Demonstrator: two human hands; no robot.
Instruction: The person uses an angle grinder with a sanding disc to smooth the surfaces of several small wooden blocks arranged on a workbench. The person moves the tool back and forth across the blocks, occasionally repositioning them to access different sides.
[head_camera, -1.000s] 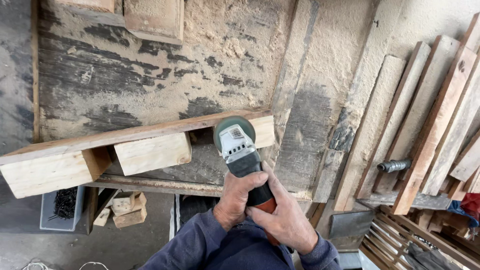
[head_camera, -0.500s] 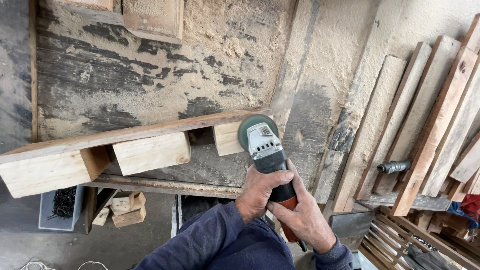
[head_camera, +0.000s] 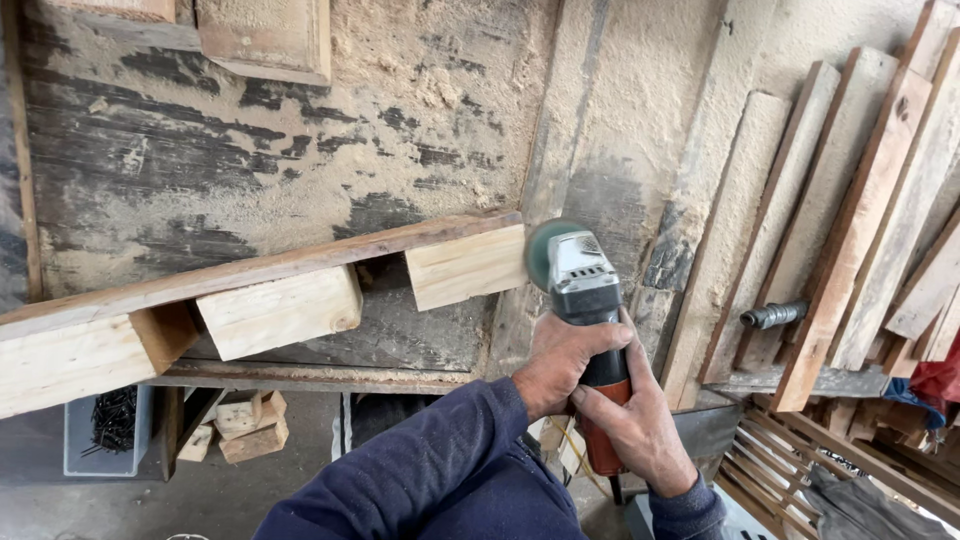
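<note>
Both hands wrap around a grinder (head_camera: 585, 320) near the middle of the scene: the left hand (head_camera: 560, 362) grips its body, and the right hand (head_camera: 635, 420) closes on the orange handle nearer the person. The green disc (head_camera: 540, 252) sits against the right end of a wood block (head_camera: 465, 265) under a long plank (head_camera: 250, 268) on the dusty desk (head_camera: 300, 160).

Workshop surroundings: sawdust-coated bench and stored timber

A sawdust-covered workbench top (head_camera: 300, 150) filled the upper left of the frame, with a small wooden frame (head_camera: 265, 40) lying at its top edge. Wooden planks (head_camera: 850, 220) leaned in a row at the right, a grey threaded metal fitting (head_camera: 772, 316) resting among them. At lower left a grey tray of dark nails (head_camera: 105, 430) sat on the floor just beside loose wood offcuts (head_camera: 245, 425). Wooden slats (head_camera: 800, 460) lay at lower right.
</note>
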